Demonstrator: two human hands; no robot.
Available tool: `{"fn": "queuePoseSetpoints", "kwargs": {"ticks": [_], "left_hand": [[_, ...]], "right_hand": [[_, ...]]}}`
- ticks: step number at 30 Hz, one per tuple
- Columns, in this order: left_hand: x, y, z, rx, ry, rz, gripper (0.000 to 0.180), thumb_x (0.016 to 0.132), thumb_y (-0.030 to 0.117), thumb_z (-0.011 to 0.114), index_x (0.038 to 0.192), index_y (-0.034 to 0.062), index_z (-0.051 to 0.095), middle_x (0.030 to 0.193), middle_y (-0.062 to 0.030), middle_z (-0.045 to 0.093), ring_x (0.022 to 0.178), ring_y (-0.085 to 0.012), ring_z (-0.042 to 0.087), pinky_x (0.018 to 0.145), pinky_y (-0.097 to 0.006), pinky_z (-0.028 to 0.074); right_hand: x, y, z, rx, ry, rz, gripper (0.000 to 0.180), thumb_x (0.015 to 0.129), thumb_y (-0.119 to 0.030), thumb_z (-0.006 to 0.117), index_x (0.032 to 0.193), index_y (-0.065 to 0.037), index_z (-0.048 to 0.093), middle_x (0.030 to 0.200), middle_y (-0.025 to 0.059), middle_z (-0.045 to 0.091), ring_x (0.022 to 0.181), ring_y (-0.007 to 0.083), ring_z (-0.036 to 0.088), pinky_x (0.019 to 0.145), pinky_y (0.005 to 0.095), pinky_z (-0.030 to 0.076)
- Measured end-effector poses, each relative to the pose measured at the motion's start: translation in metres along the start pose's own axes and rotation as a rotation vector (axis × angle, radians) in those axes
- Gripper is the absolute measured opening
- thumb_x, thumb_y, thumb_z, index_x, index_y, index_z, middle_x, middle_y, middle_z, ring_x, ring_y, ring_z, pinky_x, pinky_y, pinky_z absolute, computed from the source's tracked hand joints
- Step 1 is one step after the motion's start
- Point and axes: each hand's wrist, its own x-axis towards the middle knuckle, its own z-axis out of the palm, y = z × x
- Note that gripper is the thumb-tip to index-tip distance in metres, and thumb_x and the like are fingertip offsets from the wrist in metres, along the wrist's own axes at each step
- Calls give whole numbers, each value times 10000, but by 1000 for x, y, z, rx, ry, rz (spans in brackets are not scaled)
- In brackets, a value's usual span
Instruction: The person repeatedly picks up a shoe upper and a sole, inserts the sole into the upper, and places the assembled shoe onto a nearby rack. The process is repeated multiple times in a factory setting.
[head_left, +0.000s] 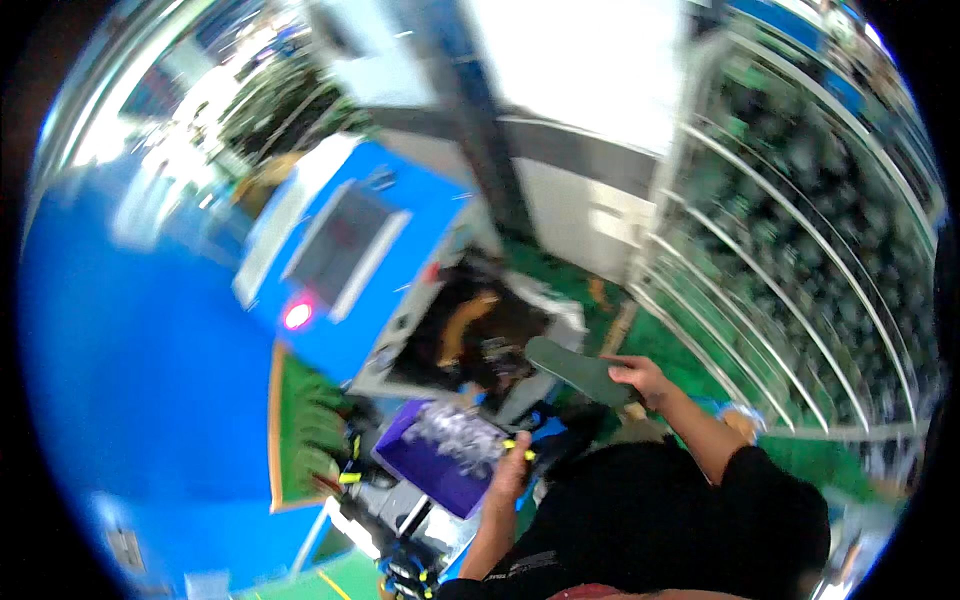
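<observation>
My right hand (643,382) is closed on the near end of a long, flat, dark green piece with a rounded tip, shaped like a shoe sole (572,367). The piece points left, toward the dark opening of a blue machine (425,225). My left hand (513,470) is beside the right edge of a purple bin (405,455) that holds a heap of small whitish pieces (455,432). Its fingers look curled, and a small yellow bit shows by the thumb. Blur hides whether they grip the bin's rim or something else.
On the right, a pale metal railing (760,310) stands before a mass of dark objects (830,220). A brownish curved shape (462,330) lies inside the machine's opening. A glowing red light (298,315) is on its blue cover. A wood-edged green board (300,430) stands left of the bin.
</observation>
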Motion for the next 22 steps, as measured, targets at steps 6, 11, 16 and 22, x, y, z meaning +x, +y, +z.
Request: {"fn": "queuePoseSetpoints", "kwargs": {"ticks": [6, 11, 16, 22], "left_hand": [[-8, 19, 75, 452, -193, 438, 443, 948, 279, 761, 1254, -18, 640, 1047, -58, 683, 920, -162, 610, 831, -331, 503], [-11, 24, 188, 368, -321, 509, 285, 920, 150, 763, 1130, 46, 600, 1005, -32, 578, 921, -139, 546, 837, -298, 469], [0, 22, 243, 598, -409, 480, 516, 814, 225, 864, 1188, 5, 585, 1165, -66, 591, 1092, -202, 547, 1004, -341, 428], [-10, 37, 281, 572, -402, 282, 442, 851, 189, 818, 1204, 28, 605, 1134, -73, 603, 1068, -164, 560, 999, -337, 430]], "right_hand": [[-110, 39, -182, 563, 606, 124, 394, 959, -456, 702, 1034, -72, 660, 828, 113, 688, 578, 198, 614, 455, 298, 454], [-227, 119, -329, 1333, 750, -255, 501, 909, -567, 677, 871, -72, 610, 711, 88, 631, 474, 157, 525, 392, 252, 380], [-284, 142, -422, 1361, 613, -750, 668, 908, -651, 590, 747, -4, 630, 545, 24, 516, 443, 116, 440, 401, 227, 351], [-272, 130, -539, 1411, 437, -782, 644, 905, -668, 589, 849, -28, 634, 570, 30, 553, 407, 100, 439, 374, 227, 359]]}}
